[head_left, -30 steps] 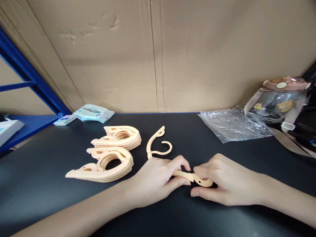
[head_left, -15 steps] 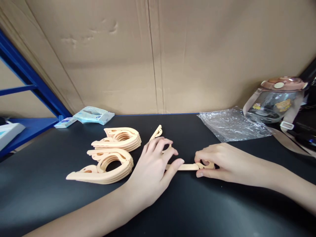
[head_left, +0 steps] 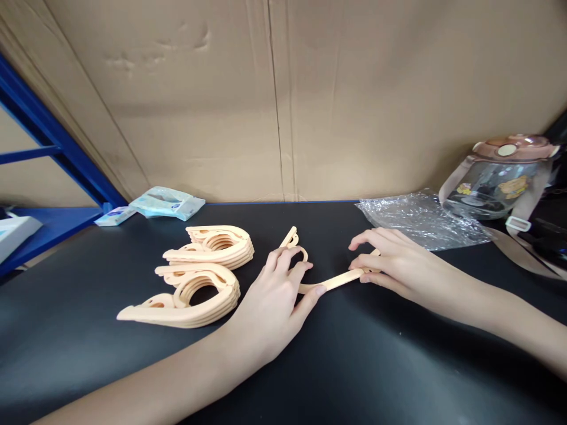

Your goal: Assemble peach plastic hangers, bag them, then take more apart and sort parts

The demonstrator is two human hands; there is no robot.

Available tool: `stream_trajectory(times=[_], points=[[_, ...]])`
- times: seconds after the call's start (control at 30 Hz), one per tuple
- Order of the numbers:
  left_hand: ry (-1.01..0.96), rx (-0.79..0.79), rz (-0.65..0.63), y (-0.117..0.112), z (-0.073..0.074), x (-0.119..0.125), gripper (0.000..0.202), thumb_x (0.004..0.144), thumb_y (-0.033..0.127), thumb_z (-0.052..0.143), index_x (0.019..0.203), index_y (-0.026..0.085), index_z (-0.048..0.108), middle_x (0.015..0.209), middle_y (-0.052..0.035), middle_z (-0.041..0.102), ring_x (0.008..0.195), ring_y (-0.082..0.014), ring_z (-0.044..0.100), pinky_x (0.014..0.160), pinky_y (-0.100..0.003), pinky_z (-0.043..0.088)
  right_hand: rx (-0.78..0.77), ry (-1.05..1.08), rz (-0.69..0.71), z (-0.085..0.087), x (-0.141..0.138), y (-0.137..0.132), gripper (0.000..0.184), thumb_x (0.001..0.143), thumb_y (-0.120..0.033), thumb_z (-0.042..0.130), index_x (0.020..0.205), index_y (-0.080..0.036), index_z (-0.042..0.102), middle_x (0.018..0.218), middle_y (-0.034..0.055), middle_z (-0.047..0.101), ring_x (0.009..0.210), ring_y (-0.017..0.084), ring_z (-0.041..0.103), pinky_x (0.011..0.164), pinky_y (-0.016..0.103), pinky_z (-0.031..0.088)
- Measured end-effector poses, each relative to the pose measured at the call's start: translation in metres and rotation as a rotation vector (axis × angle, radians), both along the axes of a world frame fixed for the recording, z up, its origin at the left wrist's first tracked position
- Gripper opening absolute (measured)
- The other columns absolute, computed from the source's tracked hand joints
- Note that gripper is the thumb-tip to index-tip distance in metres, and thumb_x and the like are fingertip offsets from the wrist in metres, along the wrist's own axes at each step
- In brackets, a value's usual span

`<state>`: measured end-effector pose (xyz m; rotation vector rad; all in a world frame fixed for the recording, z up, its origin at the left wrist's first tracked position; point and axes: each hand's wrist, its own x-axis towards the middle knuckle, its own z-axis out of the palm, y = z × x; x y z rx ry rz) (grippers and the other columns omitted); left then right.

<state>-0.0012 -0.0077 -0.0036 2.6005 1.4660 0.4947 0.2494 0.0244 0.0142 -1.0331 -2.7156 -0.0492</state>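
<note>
- Head view: one cream folding hanger lies low over the black table, between my two hands, right of the stacks.
- Its condition: opened out, in my judgement; one arm reaches away from me, the other to my right. The curled hook shows beyond my left fingers. Whether the joints are locked, I cannot tell.
- Left hand: half open, draped over the hanger's middle, thumb against the right-hand arm. The palm side is hidden; I cannot confirm a grip.
- Right hand: thumb and fingers closed on the arm's outer end, forefinger lifted clear. That end is partly covered.
- Outstanding: the front stack and rear stack lie folded and nested, untouched by either hand. Exact count not legible.
- Progress, as I judge it: one hanger spread, its handling unfinished.
</note>
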Motion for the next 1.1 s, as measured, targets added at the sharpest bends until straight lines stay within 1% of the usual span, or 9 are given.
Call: stream_trajectory(times=[0.1,0.2,0.33,0.53,0.67,0.77,0.83,0.97,1.1], points=[[0.034,0.016,0.001,-0.001,0.001,0.001,0.043,0.1,0.039,0.038,0.126,0.012,0.057,0.133,-0.0135,0.049,0.128,-0.0305,0.038,0.105,-0.049,0.041,0.081,-0.049,-0.046,-0.001,0.001,0.002,0.025,0.097,-0.023,0.043,0.092,-0.022,0.067,0.091,0.0055,0.056,0.082,0.021,0.051,0.072,0.035,0.037],[0.089,0.021,0.004,-0.001,0.004,0.002,0.037,0.1,0.028,0.037,0.127,0.012,0.057,0.127,-0.0111,0.054,0.122,-0.0282,0.044,0.103,-0.047,0.043,0.148,-0.086,-0.087,-0.003,0.004,0.004,0.024,0.095,-0.016,0.044,0.095,-0.022,0.067,0.081,0.003,0.059,0.075,0.02,0.053,0.072,0.035,0.036],[0.151,0.037,-0.01,-0.001,0.007,0.001,0.038,0.097,0.014,0.036,0.128,0.013,0.057,0.125,-0.0092,0.057,0.116,-0.026,0.049,0.1,-0.044,0.046,0.068,-0.017,-0.123,-0.003,0.003,0.003,0.03,0.091,-0.005,0.041,0.09,-0.022,0.066,0.08,0.0023,0.059,0.073,0.019,0.056,0.07,0.033,0.04],[0.135,0.069,0.017,0.001,0.006,0.001,0.034,0.097,0.016,0.038,0.123,0.014,0.06,0.121,-0.0076,0.059,0.114,-0.0244,0.051,0.096,-0.041,0.049,-0.062,0.151,-0.12,-0.003,-0.002,0.0,0.029,0.091,-0.009,0.037,0.083,-0.021,0.062,0.108,0.006,0.055,0.086,0.017,0.059,0.074,0.031,0.047],[0.119,0.071,0.027,0.001,0.003,0.002,0.032,0.097,0.019,0.041,0.123,0.015,0.059,0.121,-0.0067,0.059,0.115,-0.0237,0.051,0.094,-0.039,0.051,-0.216,0.2,-0.097,-0.003,-0.004,-0.001,0.027,0.096,-0.016,0.033,0.089,-0.022,0.058,0.107,0.0036,0.059,0.087,0.016,0.061,0.077,0.031,0.047],[0.105,0.073,0.025,0.002,0.002,0.002,0.03,0.097,0.018,0.041,0.121,0.015,0.06,0.119,-0.0064,0.059,0.113,-0.0232,0.051,0.093,-0.039,0.051,-0.203,0.184,-0.097,-0.005,-0.006,-0.003,0.016,0.097,-0.029,0.043,0.104,-0.023,0.056,0.112,0.0037,0.06,0.096,0.019,0.059,0.083,0.035,0.047],[0.091,0.072,0.023,0.002,0.003,0.002,0.029,0.097,0.017,0.041,0.118,0.016,0.061,0.117,-0.0066,0.06,0.111,-0.0233,0.052,0.092,-0.04,0.052,-0.205,0.148,-0.076,-0.006,-0.006,-0.004,0.021,0.092,-0.033,0.055,0.111,-0.025,0.054,0.115,0.0027,0.06,0.101,0.021,0.057,0.086,0.036,0.046],[0.088,0.08,-0.015,0.003,0.004,0.0,0.035,0.087,0.004,0.042,0.116,0.012,0.059,0.116,-0.008,0.059,0.109,-0.024,0.052,0.093,-0.04,0.051,-0.215,0.121,0.024,-0.007,-0.005,-0.004,0.029,0.089,-0.014,0.052,0.114,-0.027,0.052,0.109,0.0011,0.061,0.102,0.02,0.053,0.087,0.035,0.044],[0.161,0.174,-0.036,0.008,0.001,-0.003,0.054,0.079,-0.007,0.038,0.128,0.008,0.053,0.13,-0.0122,0.053,0.123,-0.0283,0.044,0.104,-0.046,0.042,-0.19,0.125,0.069,-0.006,-0.004,-0.002,0.038,0.086,-0.001,0.04,0.113,-0.024,0.052,0.103,0.0025,0.06,0.101,0.019,0.051,0.087,0.034,0.043]])
